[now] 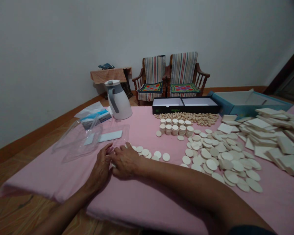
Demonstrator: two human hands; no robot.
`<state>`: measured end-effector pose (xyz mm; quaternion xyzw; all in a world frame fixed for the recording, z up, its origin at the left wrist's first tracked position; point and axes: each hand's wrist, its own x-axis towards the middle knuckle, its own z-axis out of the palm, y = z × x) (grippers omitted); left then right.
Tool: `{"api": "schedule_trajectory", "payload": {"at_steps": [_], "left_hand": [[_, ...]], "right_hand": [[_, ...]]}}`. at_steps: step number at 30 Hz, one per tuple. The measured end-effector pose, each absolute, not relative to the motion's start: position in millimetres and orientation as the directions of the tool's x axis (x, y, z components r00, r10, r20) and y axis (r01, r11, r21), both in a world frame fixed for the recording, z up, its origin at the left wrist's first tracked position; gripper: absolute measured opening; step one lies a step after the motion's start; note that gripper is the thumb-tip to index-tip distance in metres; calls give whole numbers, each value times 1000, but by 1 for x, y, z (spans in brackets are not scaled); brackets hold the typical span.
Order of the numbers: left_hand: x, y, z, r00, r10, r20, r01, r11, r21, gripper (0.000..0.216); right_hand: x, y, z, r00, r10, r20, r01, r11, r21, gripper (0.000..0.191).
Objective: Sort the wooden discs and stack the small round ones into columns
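Observation:
My left hand (pixel 102 164) and my right hand (pixel 126 161) meet low over the near left of the pink-covered table, touching each other. Both have curled fingers; a sliver of something pale shows between them, mostly hidden. Just past the right fingertips lies a short, loose row of pale round wooden discs (pixel 145 152). A large heap of similar discs (pixel 220 151) spreads beyond my right forearm. Short stacks of discs (pixel 175 130) stand in rows farther back.
Behind the stacks are small wooden pieces (pixel 186 117), a black two-part box (pixel 168 109) and a blue box (pixel 235 109). Square wooden tiles (pixel 264 130) pile up at right. A white jug (pixel 121 102), tissue pack (pixel 95 118) and clear plastic packaging (pixel 73 151) occupy the left side.

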<state>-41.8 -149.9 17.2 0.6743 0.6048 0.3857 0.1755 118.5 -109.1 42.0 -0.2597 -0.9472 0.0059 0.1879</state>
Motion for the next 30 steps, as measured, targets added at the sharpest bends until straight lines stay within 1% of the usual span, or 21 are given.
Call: {"api": "schedule_trajectory", "payload": {"at_steps": [2, 5, 8, 11, 15, 18, 20, 21, 24, 25, 28, 30], "left_hand": [[-40, -150, 18, -24, 957, 289, 677, -197, 709, 49], [-37, -151, 20, -33, 971, 236, 656, -157, 739, 48], [-35, -152, 21, -26, 976, 215, 663, -144, 735, 48], [-34, -151, 21, -6, 975, 223, 710, -153, 687, 47], [-36, -150, 22, 31, 967, 252, 752, -189, 631, 44], [-39, -149, 21, 88, 948, 306, 826, -241, 509, 41], [-42, -149, 18, 148, 929, 339, 862, -289, 417, 40], [-44, -149, 16, 181, 921, 346, 871, -314, 377, 40], [-48, -151, 13, 275, 897, 347, 882, -378, 280, 41], [-48, -152, 14, 302, 884, 357, 882, -402, 248, 42], [-36, -157, 26, 404, 837, 369, 856, -488, 170, 44], [-20, -160, 39, 508, 813, 286, 806, -566, 177, 48]], "right_hand": [[130, -110, 45, -778, 542, 318, 536, 837, -115, 40], [156, -108, 50, -753, 618, 226, 609, 785, -117, 34], [193, -107, 54, -709, 688, 153, 680, 725, -108, 35], [234, -108, 58, -678, 729, 94, 726, 684, -70, 33], [273, -108, 75, -604, 797, 3, 797, 603, 41, 34], [278, -98, 91, -558, 830, -3, 827, 556, 85, 30], [270, -86, 95, -571, 818, 64, 820, 566, 82, 23], [265, -78, 94, -603, 790, 110, 798, 595, 98, 22], [250, -53, 83, -736, 649, 191, 676, 709, 198, 23], [247, -46, 78, -758, 626, 181, 652, 724, 226, 22], [241, -34, 66, -773, 624, 110, 626, 725, 288, 22], [243, -35, 66, -779, 616, 117, 619, 727, 299, 22]]}}
